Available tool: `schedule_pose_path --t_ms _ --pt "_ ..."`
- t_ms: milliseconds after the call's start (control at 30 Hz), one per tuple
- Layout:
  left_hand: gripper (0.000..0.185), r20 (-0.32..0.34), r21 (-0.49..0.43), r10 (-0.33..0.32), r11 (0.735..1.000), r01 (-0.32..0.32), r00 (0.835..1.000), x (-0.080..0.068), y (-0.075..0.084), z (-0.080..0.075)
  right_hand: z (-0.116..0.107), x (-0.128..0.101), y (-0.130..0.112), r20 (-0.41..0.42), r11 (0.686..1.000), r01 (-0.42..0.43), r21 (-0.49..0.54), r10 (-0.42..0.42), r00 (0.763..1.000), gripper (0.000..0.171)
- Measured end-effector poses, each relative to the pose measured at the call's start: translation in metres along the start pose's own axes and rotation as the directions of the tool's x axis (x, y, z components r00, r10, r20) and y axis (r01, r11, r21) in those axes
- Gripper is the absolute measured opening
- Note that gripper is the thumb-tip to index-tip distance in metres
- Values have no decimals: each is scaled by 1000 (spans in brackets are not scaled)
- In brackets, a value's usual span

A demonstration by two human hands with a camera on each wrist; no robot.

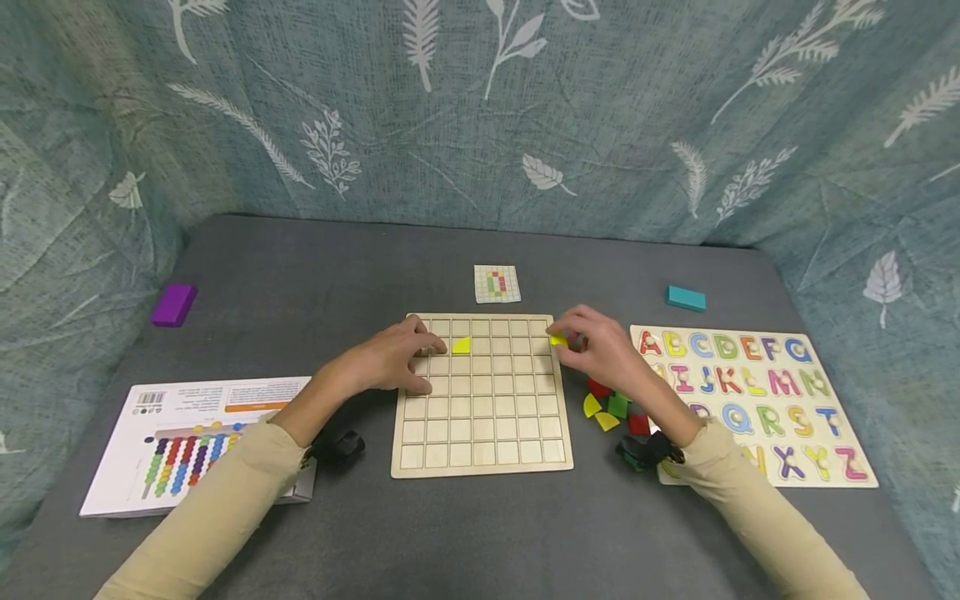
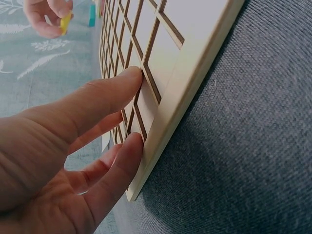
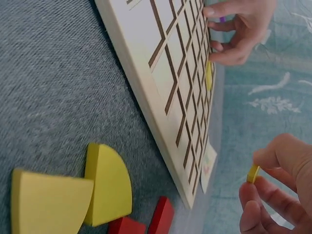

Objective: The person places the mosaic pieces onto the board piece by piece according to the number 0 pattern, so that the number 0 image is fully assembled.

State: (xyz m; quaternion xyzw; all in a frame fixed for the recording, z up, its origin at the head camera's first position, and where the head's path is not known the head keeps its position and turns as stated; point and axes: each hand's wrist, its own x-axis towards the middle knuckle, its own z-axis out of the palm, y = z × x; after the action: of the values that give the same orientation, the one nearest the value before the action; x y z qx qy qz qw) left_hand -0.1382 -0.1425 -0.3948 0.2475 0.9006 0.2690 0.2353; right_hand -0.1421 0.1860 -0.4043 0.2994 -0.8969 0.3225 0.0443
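A wooden grid board (image 1: 483, 408) lies on the dark table, with one yellow quarter-circle piece (image 1: 461, 345) set in a cell near its far left. My left hand (image 1: 390, 357) rests on the board's left part, thumb and fingers spread and touching it, holding nothing. Over the board's far right corner, my right hand (image 1: 596, 343) pinches another yellow piece (image 3: 253, 173) between thumb and fingers. Below that hand is a loose pile of yellow pieces (image 3: 109, 185), red pieces (image 1: 638, 424) and green pieces (image 1: 618, 406), partly hidden by the right forearm.
A small pattern card (image 1: 497, 284) lies beyond the board. An alphabet board (image 1: 772, 383) is at the right, and a white box (image 1: 217, 400) with an abacus picture at the left. A purple block (image 1: 174, 305) and a teal block (image 1: 686, 298) lie farther out.
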Motion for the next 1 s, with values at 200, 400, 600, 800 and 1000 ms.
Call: schedule_pose_path --t_ms 200,400,600,800,1000 --pt "53 -4 1 14 1000 -14 1000 0 0 -1 8 11 -4 110 999 -21 29 17 994 21" --pt "53 7 -9 4 1000 -4 1000 1 1 0 21 23 -6 222 1000 0 10 -2 975 20" --pt "52 3 -12 18 1000 -18 1000 0 1 2 35 33 -6 278 999 42 -3 -39 960 19" --pt "51 -2 4 13 1000 -13 1000 0 1 2 42 41 -10 308 998 63 -2 -59 950 20" --pt "51 1 6 10 1000 -10 1000 -1 2 -2 45 49 -14 300 996 82 -18 -73 951 19"
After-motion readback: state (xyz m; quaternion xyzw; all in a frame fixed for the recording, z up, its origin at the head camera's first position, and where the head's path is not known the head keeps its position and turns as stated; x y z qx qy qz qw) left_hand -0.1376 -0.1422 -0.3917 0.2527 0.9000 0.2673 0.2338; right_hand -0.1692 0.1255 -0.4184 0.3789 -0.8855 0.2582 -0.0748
